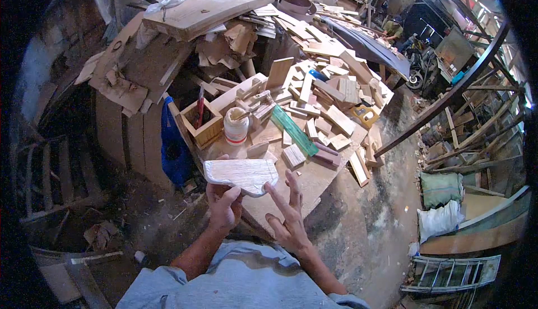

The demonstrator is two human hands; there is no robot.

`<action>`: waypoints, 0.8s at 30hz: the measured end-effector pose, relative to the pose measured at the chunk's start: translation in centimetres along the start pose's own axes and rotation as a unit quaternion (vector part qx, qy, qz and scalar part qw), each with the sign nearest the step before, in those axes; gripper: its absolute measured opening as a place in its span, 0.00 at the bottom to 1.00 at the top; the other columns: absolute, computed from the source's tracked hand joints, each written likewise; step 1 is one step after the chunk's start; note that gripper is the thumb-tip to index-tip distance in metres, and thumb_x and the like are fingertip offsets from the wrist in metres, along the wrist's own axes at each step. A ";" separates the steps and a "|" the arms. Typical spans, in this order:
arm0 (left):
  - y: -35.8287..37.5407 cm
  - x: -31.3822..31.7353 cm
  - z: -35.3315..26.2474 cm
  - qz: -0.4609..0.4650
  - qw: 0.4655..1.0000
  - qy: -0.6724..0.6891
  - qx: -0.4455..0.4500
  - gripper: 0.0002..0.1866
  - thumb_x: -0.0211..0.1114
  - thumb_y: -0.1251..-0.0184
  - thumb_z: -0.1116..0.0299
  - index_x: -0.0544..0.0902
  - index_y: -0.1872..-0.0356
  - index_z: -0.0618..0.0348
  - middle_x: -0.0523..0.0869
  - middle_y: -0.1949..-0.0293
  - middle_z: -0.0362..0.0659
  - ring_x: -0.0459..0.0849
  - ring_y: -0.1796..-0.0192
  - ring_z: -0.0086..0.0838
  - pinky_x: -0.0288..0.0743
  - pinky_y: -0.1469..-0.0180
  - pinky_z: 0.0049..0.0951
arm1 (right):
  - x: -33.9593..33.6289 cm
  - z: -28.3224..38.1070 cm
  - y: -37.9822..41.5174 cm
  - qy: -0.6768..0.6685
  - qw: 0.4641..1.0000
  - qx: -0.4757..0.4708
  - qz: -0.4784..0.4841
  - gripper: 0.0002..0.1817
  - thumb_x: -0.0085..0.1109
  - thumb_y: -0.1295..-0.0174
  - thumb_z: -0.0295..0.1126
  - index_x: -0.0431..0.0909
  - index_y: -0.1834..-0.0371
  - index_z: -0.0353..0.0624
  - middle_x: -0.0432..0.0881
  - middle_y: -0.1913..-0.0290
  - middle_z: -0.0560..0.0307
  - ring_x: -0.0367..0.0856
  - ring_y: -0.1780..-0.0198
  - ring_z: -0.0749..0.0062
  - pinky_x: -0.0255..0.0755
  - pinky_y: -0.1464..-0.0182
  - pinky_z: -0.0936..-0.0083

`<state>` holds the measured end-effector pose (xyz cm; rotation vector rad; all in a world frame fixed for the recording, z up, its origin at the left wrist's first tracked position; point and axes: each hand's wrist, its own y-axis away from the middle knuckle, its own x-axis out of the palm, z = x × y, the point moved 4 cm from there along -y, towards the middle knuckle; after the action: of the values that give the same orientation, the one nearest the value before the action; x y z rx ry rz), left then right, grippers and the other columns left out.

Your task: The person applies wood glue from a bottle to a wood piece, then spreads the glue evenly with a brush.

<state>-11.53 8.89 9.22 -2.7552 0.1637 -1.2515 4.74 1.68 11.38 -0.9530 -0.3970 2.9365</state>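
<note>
Above the bench, I log inspection: left hand fingers clamped on a wooden offcut, right hand fingers splayed; next, steady support.

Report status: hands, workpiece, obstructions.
Left hand grips the wood piece from below. Right hand open, fingers spread, one fingertip at its edge. Glue pot and offcuts beyond on the bench; nothing between.
</note>
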 end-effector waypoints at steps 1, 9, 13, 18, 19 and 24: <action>0.0 0.0 0.1 -0.004 1.000 -0.002 0.001 0.42 0.62 0.42 0.80 0.62 0.22 0.61 0.77 0.34 0.50 0.80 0.33 0.37 0.79 0.31 0.40 | 0.1 0.3 0.1 0.004 1.000 -0.005 0.001 0.41 0.62 0.47 0.28 0.72 0.23 0.50 0.41 0.14 0.35 0.39 0.14 0.37 0.37 0.17 0.46; 0.4 -0.4 1.0 0.000 0.999 -0.032 0.015 0.41 0.62 0.44 0.82 0.63 0.24 0.63 0.75 0.32 0.51 0.77 0.30 0.38 0.70 0.25 0.42 | 0.8 2.0 0.6 0.003 0.999 -0.034 0.032 0.41 0.62 0.46 0.31 0.71 0.22 0.49 0.38 0.14 0.34 0.35 0.14 0.36 0.35 0.17 0.46; 0.5 -0.6 1.3 -0.001 1.000 -0.006 0.009 0.41 0.62 0.43 0.82 0.62 0.24 0.63 0.74 0.31 0.51 0.76 0.29 0.39 0.73 0.27 0.43 | -0.3 1.3 0.6 -0.076 0.997 -0.002 0.004 0.42 0.62 0.47 0.31 0.71 0.21 0.50 0.38 0.13 0.42 0.38 0.14 0.42 0.37 0.16 0.48; 0.6 -0.4 1.1 0.017 1.000 0.017 -0.006 0.41 0.62 0.42 0.80 0.62 0.23 0.62 0.73 0.31 0.51 0.76 0.29 0.40 0.78 0.29 0.44 | -1.6 -3.0 0.1 -0.125 0.990 0.047 -0.040 0.44 0.61 0.50 0.29 0.71 0.21 0.50 0.39 0.12 0.51 0.43 0.15 0.48 0.41 0.16 0.49; 0.7 -0.4 1.0 0.016 1.000 0.020 -0.011 0.41 0.62 0.42 0.80 0.62 0.23 0.62 0.73 0.30 0.52 0.76 0.29 0.40 0.78 0.29 0.44 | -1.6 -3.0 0.1 -0.118 0.991 0.049 -0.037 0.44 0.60 0.51 0.28 0.70 0.21 0.49 0.40 0.12 0.49 0.44 0.15 0.47 0.41 0.16 0.50; 0.8 -0.1 0.6 0.010 0.998 0.039 -0.038 0.40 0.63 0.42 0.79 0.62 0.24 0.62 0.73 0.30 0.51 0.76 0.29 0.40 0.77 0.28 0.44 | -0.7 -3.6 0.2 -0.112 0.991 0.057 -0.034 0.45 0.60 0.52 0.27 0.70 0.21 0.49 0.40 0.12 0.49 0.45 0.15 0.47 0.42 0.16 0.51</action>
<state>-11.18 8.10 8.65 -2.7622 0.2494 -1.3768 7.38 2.26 8.90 -0.5866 -0.2582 2.9743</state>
